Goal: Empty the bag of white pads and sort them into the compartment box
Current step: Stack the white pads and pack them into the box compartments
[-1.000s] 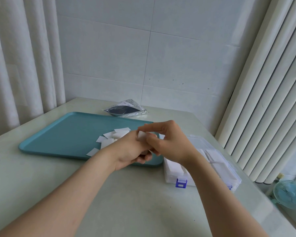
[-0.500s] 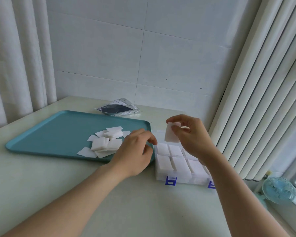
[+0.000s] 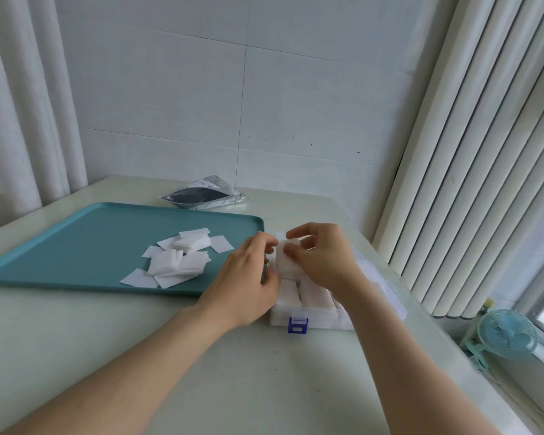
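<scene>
Several loose white pads (image 3: 178, 259) lie in a heap on the teal tray (image 3: 76, 243). Right of the tray stands the clear compartment box (image 3: 314, 318) with a blue latch (image 3: 298, 325), its cells holding stacked pads. My right hand (image 3: 324, 255) pinches a small stack of white pads (image 3: 288, 262) low over the box's far-left cells. My left hand (image 3: 248, 274) is beside it at the box's left edge, fingers curled toward the same stack; whether it grips the stack I cannot tell. The flat bag (image 3: 203, 196) lies behind the tray.
The box's open lid (image 3: 387, 287) lies flat to its right. A small blue fan (image 3: 507, 334) sits below the table's right edge by the window. Curtains hang left and right; a tiled wall closes the back.
My right hand has lowered the pads from above the box down onto its far-left cells. My left hand has moved right from the tray's edge to meet it.
</scene>
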### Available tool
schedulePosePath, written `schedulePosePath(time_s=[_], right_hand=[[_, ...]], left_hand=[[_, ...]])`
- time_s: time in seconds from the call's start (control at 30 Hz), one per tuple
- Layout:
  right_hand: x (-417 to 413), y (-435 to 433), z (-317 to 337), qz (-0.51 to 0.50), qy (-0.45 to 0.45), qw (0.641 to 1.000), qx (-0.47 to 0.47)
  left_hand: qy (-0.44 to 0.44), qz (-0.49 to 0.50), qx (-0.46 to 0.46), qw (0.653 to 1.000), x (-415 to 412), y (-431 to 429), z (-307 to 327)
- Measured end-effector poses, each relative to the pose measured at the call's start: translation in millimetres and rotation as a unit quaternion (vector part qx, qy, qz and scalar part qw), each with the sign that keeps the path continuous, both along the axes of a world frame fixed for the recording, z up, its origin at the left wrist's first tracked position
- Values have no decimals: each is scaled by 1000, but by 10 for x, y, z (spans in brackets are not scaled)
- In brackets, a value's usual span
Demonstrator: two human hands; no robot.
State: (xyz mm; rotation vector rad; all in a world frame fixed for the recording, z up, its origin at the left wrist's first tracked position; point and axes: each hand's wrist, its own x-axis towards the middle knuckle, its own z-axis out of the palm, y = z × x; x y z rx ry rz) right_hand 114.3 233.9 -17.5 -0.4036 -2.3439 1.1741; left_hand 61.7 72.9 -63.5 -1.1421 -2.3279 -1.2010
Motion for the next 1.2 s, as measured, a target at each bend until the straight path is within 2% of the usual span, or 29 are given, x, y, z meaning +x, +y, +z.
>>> schedulePosePath(time_s=[0.17, 0.3, 0.43, 0.73, 0.83, 0.93, 1.07, 1.2], right_hand=[[-8, -23, -33, -2, -29, 993, 119], [-12, -73, -89, -42, -77, 970, 225], [4, -107, -79, -60, -72, 961, 262], [3, -280, -102, -82, -121, 937, 318], [58, -364, -84, -108, -86, 933, 333], [81, -453, -63, -91, -25, 936, 340], [34, -650, -69, -15, 2, 920, 391], [-77, -804, -71, 28, -24, 899, 437]], left_hand=[[-2, 5, -15, 1000, -15, -8, 6], [12, 9, -26, 1000, -6, -14, 17], [31, 20, -47, 998, 1, -26, 31], [53, 24, -93, 994, 7, -83, 99], [57, 74, -84, 992, -31, -138, 133], [56, 169, -91, 980, -128, -243, 193], [-10, 323, -211, 923, -249, -439, 299], [-98, 381, -231, 890, -420, -653, 332]])
